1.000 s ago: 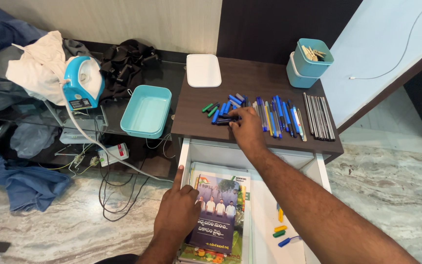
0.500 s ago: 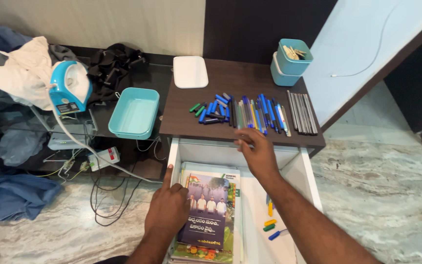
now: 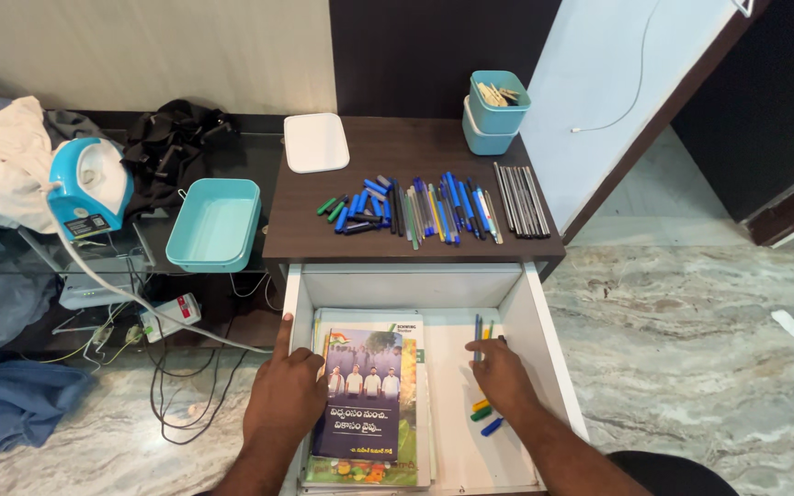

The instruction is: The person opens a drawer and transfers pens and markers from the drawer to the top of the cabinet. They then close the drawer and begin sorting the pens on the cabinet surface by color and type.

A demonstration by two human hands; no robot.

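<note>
Presently both my hands were down in the open white drawer [image 3: 526,312] below the dark surface [image 3: 397,161]. My left hand [image 3: 285,395] lay flat on the left edge of the stack of booklets [image 3: 369,395] in the drawer, index finger pointing up along the drawer's left wall; its grip was open and held nothing. My right hand [image 3: 500,375] was on the drawer floor to the right of the booklets, fingertips [image 3: 478,366] at the lower end of a blue pen [image 3: 477,331] that lay lengthwise with a second thin one just beside it. I could not tell whether that grip had closed on the pen or only touched it. Just below the right hand lay a yellow cap [image 3: 481,404], a green cap [image 3: 482,414] and a blue cap [image 3: 493,426], close together.

On the surface above, a row of blue and dark pens [image 3: 415,207] lay side by side, with grey pencils [image 3: 520,199] at the right end. Behind them stood stacked teal cups [image 3: 496,112] and a white lid [image 3: 316,142]. A teal box [image 3: 213,223] sat to the left, near a blue iron [image 3: 89,188].
</note>
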